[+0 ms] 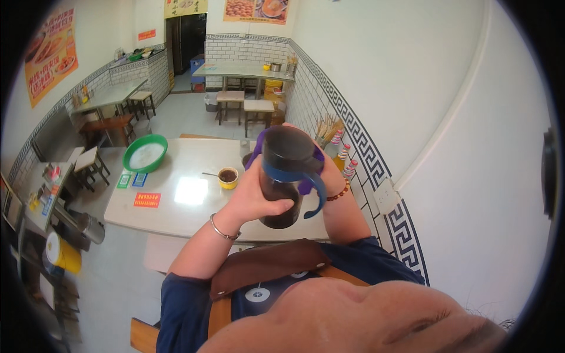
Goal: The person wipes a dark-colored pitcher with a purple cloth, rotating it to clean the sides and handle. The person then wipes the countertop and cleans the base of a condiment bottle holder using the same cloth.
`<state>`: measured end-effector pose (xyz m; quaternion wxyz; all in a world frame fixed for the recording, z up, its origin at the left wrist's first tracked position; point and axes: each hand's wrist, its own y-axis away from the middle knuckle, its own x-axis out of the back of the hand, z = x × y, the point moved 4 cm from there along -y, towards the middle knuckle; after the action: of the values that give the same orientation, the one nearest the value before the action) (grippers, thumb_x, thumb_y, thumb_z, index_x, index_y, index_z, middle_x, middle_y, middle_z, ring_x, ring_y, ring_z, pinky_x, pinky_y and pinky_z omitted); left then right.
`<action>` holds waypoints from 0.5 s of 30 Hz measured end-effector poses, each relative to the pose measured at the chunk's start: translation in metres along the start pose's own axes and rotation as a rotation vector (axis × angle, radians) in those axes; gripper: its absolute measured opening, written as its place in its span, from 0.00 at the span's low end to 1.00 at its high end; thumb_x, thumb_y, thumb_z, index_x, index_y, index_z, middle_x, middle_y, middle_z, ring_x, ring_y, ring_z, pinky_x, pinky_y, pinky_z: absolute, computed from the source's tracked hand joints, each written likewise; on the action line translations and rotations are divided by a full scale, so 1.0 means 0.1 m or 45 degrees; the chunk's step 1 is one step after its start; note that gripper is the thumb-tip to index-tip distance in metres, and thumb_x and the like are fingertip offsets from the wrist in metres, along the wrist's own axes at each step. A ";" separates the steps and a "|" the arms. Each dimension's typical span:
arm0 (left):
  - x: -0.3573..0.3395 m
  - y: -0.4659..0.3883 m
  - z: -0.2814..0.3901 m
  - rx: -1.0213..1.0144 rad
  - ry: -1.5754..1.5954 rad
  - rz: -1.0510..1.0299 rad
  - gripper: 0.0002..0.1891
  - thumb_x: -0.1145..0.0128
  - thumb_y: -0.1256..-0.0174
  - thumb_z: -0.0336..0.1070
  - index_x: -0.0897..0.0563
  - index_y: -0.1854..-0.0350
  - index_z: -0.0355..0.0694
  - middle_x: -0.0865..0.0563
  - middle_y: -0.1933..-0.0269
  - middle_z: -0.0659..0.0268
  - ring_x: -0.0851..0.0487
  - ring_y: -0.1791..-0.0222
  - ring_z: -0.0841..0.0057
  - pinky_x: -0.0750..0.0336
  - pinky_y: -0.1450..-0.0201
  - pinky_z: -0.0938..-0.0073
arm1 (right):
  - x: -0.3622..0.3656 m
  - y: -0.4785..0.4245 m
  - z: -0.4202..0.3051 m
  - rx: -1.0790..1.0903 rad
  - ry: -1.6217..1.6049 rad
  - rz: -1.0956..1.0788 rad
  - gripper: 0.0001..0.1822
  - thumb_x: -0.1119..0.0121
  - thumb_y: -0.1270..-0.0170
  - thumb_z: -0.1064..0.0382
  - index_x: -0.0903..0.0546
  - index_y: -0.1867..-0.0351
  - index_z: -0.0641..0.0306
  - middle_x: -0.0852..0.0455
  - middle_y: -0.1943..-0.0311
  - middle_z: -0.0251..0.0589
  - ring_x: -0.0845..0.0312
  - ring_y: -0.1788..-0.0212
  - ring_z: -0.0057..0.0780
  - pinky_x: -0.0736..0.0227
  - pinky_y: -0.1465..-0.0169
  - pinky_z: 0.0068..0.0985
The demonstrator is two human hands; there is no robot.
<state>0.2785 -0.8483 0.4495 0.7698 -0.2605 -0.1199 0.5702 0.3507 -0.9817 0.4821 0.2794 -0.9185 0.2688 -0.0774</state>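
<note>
A dark pitcher [280, 187] with a black lid and a blue band and handle is raised above the near part of the table. My left hand [247, 194] grips its left side, thumb across the front. On the far right side my right hand [333, 174] presses a purple cloth [257, 148] against it; most of those fingers are hidden behind the pitcher. The cloth shows on both sides of the lid. Left of the pitcher, a yellow-and-white cup [228, 178] of dark sauce with a spoon stands on the light tabletop [167, 209].
A green basin [152, 165] of whitish, foamy liquid sits at the table's far left corner. Bottles with striped caps [344, 152] and a holder of chopsticks [326, 128] stand by the tiled wall at right. Stools [258, 108] and other tables lie beyond.
</note>
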 end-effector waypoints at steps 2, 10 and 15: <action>0.02 0.04 -0.01 -0.037 0.010 -0.046 0.44 0.26 0.57 0.34 0.37 0.34 0.34 0.24 0.42 0.61 0.25 0.41 0.73 0.31 0.36 0.68 | -0.01 0.01 0.04 -0.073 -0.088 -0.008 0.47 0.26 0.50 0.67 0.39 0.28 0.65 0.29 0.33 0.40 0.34 0.32 0.27 0.42 0.30 0.28; 0.01 0.13 0.20 -0.099 0.206 -0.040 0.48 0.25 0.58 0.41 0.38 0.33 0.34 0.25 0.40 0.60 0.25 0.41 0.71 0.31 0.36 0.66 | -0.29 0.05 0.24 -0.330 -0.678 0.329 0.32 0.36 0.36 0.62 0.34 0.32 0.64 0.27 0.36 0.42 0.30 0.36 0.28 0.31 0.35 0.27; 0.04 0.24 0.26 -0.039 0.139 0.029 0.49 0.25 0.59 0.41 0.38 0.32 0.34 0.25 0.40 0.60 0.26 0.40 0.71 0.32 0.35 0.66 | -0.39 0.22 0.18 -0.022 -0.128 0.076 0.30 0.39 0.34 0.61 0.34 0.32 0.64 0.26 0.37 0.42 0.30 0.35 0.31 0.34 0.33 0.29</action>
<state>0.2476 -0.8320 0.4576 0.7646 -0.3044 -0.0837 0.5620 0.3135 -0.9676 0.4549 0.2869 -0.9152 0.2823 -0.0206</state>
